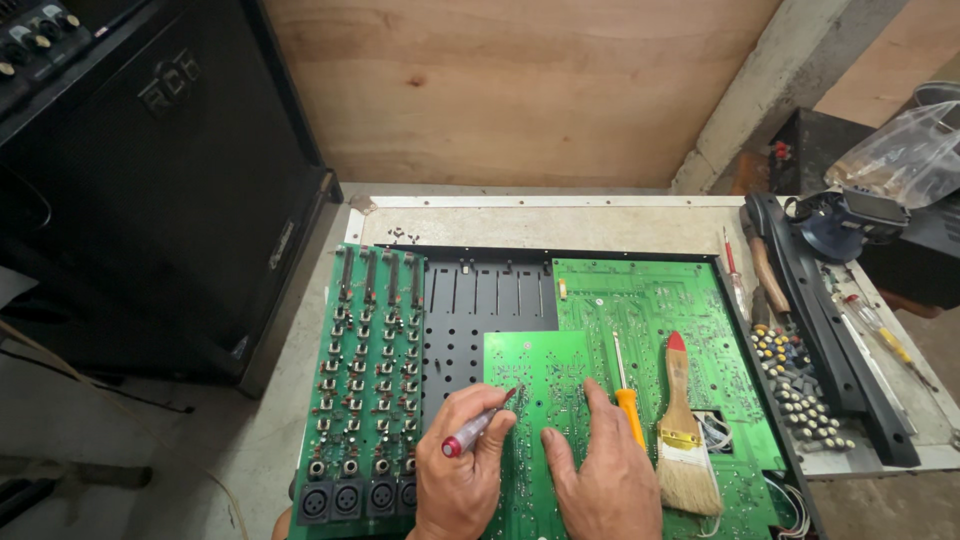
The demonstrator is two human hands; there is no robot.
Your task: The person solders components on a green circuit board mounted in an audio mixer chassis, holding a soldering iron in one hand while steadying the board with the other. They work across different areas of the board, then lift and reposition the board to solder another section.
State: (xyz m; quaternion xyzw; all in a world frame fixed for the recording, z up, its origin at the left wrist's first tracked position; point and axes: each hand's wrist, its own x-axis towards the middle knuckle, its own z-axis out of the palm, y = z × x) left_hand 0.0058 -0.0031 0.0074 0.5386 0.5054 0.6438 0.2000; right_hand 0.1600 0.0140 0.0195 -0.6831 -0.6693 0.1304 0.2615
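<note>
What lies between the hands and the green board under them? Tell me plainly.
Nothing visible. The left hand holds a red-capped tool with its tip down at the green circuit board. The right hand rests flat on that board. An orange-handled screwdriver and a paintbrush lie just to its right.

Scuffed grey tabletop (560, 222), hauling an opened mixer chassis (480, 300), a long black panel (835, 335), loose knobs (800, 395) and screwdrivers (880, 330).

Electronics repair workshop, bare circuit boards (640, 300), screwdrivers (627, 385), brush (683, 440), loose knobs (800, 390), plywood wall (500, 90)
</note>
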